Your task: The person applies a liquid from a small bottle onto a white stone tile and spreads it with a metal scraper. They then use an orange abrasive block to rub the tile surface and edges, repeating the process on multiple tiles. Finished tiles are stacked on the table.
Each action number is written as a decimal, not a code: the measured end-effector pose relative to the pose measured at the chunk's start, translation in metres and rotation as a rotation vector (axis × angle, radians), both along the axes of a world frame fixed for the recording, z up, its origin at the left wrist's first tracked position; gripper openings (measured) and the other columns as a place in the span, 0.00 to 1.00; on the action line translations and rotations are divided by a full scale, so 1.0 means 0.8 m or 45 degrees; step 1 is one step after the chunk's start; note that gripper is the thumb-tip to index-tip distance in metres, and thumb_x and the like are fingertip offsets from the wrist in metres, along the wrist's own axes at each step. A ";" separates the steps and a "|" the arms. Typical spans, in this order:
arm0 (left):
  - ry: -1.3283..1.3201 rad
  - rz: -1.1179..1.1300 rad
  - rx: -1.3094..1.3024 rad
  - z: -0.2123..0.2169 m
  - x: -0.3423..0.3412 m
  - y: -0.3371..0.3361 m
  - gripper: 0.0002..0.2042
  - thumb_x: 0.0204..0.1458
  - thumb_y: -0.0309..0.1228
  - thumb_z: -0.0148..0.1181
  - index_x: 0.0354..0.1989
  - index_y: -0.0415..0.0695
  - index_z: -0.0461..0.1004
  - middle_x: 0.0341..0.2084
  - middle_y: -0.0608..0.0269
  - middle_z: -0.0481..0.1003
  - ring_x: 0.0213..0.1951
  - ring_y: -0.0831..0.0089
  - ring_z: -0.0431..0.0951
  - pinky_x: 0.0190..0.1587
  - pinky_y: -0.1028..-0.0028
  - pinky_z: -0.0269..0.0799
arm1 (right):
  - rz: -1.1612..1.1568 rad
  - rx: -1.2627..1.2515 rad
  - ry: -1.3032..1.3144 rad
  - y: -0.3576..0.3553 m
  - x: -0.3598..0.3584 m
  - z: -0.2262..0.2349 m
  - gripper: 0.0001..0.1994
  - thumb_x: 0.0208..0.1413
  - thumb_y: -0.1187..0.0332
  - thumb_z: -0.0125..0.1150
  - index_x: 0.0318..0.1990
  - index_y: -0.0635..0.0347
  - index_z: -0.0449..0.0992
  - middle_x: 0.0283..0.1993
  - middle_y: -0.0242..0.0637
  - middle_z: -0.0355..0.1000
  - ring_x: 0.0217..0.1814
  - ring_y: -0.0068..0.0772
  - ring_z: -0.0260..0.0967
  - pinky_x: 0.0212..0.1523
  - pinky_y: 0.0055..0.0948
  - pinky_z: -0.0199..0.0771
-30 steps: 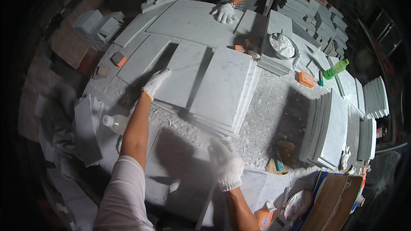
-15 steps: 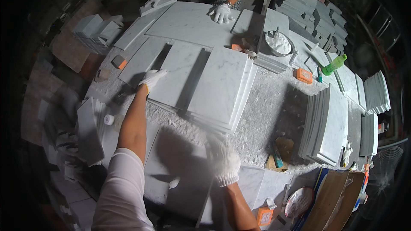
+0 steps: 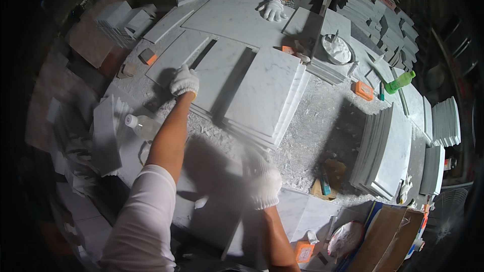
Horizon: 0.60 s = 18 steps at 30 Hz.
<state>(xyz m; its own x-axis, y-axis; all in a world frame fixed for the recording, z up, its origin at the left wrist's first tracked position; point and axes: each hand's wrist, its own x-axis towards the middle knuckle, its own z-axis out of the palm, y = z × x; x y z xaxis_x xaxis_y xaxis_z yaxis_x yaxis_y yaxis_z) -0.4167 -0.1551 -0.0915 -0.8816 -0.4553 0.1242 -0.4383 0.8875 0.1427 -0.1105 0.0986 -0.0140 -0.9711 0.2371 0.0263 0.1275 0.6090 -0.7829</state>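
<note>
Head view: the left hand (image 3: 184, 81) is keeping its fingers curled together at the left edge of the middle tile (image 3: 218, 70), grip unclear. That tile is lying left of the tile stack (image 3: 264, 93). Near the stack's front, the right hand (image 3: 262, 179) is showing too blurred to tell its fingers' state.

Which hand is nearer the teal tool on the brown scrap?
Right. The right hand, blurred, is a short way left of the teal tool; the left hand is much farther, up and left, by the middle pale slab.
</note>
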 end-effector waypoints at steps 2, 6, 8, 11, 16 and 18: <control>0.070 0.061 0.103 0.002 0.001 -0.001 0.16 0.64 0.44 0.48 0.51 0.48 0.73 0.52 0.51 0.79 0.52 0.52 0.82 0.49 0.51 0.79 | 0.017 -0.017 0.038 0.001 -0.001 0.000 0.13 0.62 0.64 0.64 0.53 0.45 0.83 0.52 0.39 0.80 0.45 0.47 0.81 0.44 0.39 0.82; 0.011 0.134 0.219 0.021 0.006 0.004 0.14 0.64 0.43 0.50 0.49 0.49 0.75 0.52 0.54 0.79 0.54 0.54 0.81 0.49 0.52 0.79 | 0.029 0.060 -0.046 0.002 -0.003 0.000 0.13 0.63 0.62 0.62 0.54 0.46 0.83 0.53 0.41 0.79 0.49 0.48 0.80 0.49 0.39 0.81; 0.142 -0.034 -0.131 0.045 0.009 0.004 0.14 0.63 0.43 0.51 0.48 0.49 0.76 0.51 0.55 0.78 0.53 0.53 0.80 0.49 0.52 0.79 | 0.034 0.009 -0.008 0.001 -0.002 0.001 0.13 0.64 0.62 0.61 0.54 0.48 0.83 0.54 0.42 0.79 0.52 0.45 0.79 0.52 0.38 0.80; 0.272 -0.148 -0.359 0.096 0.004 -0.003 0.14 0.62 0.43 0.52 0.47 0.48 0.76 0.48 0.54 0.77 0.51 0.51 0.80 0.49 0.51 0.78 | 0.000 -0.129 -0.018 0.000 0.001 0.000 0.13 0.63 0.64 0.62 0.54 0.49 0.83 0.54 0.41 0.79 0.51 0.45 0.80 0.51 0.36 0.80; 0.527 -0.195 0.144 0.188 -0.011 0.025 0.15 0.63 0.44 0.51 0.48 0.49 0.76 0.47 0.47 0.76 0.48 0.48 0.80 0.50 0.50 0.75 | 0.050 -0.123 0.149 0.001 -0.003 -0.014 0.14 0.64 0.65 0.62 0.55 0.51 0.83 0.50 0.43 0.80 0.49 0.45 0.80 0.50 0.37 0.79; 0.631 -0.446 0.427 0.218 0.006 0.050 0.15 0.62 0.45 0.52 0.48 0.49 0.77 0.43 0.47 0.78 0.47 0.48 0.80 0.50 0.50 0.74 | 0.073 -0.066 0.177 0.001 -0.005 -0.020 0.14 0.65 0.61 0.60 0.55 0.46 0.82 0.51 0.40 0.80 0.49 0.45 0.80 0.48 0.39 0.81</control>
